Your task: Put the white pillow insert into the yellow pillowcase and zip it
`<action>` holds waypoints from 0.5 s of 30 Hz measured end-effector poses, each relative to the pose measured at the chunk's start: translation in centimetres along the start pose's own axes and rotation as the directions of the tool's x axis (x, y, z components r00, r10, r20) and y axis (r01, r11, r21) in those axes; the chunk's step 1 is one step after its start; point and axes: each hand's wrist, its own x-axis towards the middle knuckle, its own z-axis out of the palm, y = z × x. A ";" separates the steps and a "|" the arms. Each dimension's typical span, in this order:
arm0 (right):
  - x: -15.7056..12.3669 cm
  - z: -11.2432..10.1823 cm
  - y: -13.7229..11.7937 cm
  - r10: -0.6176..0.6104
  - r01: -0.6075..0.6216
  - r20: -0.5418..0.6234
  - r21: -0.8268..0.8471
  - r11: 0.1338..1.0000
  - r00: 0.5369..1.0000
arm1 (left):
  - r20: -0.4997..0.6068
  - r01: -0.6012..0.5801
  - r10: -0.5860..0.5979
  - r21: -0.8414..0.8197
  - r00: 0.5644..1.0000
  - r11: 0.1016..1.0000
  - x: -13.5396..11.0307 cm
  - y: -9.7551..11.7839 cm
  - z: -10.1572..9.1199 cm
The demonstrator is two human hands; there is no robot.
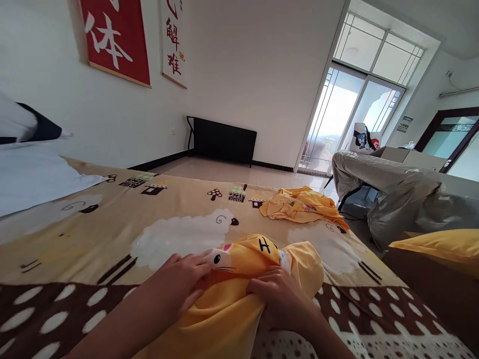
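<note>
A yellow printed cloth [239, 259], most likely a garment, lies bunched on the bed in front of me. Its print shows a white animal face with whiskers and a black letter H. My left hand [189, 276] is closed on the cloth's left side, beside the face, with its fingertips partly tucked into the folds. On the right, my right hand [279, 296] grips the near edge, its thumb on top and the other fingers partly hidden. Between and below my wrists the paler side of the cloth hangs toward me. Another crumpled yellow garment [303, 204] rests farther back at the bed's right edge.
A beige blanket [168, 199] with sheep and a brown dotted border covers the bed. White bedding [41, 174] lies at the left. Some yellow fabric [445, 247] sits on something brown at the right, near a plastic-draped table [392, 174]. A black folded frame [224, 139] leans against the wall.
</note>
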 end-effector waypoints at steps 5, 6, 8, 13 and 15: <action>-0.1 -0.2 0.2 0.026 -0.026 0.015 0.011 1.000 1.000 | 0.015 0.051 -0.054 0.122 0.998 0.991 0.1 -1.7 0.3; -0.1 -0.2 0.2 0.026 -0.027 0.019 0.012 1.000 0.999 | 0.009 0.049 -0.050 0.125 0.999 0.991 0.2 -1.8 0.1; -0.1 -0.4 0.2 0.021 -0.021 0.029 0.014 1.000 0.999 | -0.020 0.021 -0.020 0.082 1.000 0.996 0.3 -1.7 -0.5; 0.0 -0.6 -0.2 0.027 -0.028 0.083 0.018 0.999 0.996 | -0.308 0.016 -0.106 -0.279 0.946 0.960 0.2 0.5 -2.4; 0.0 -0.5 -0.4 0.037 -0.039 0.118 0.014 0.999 0.992 | -0.410 0.061 -0.256 -0.432 0.876 0.900 0.0 1.5 -2.8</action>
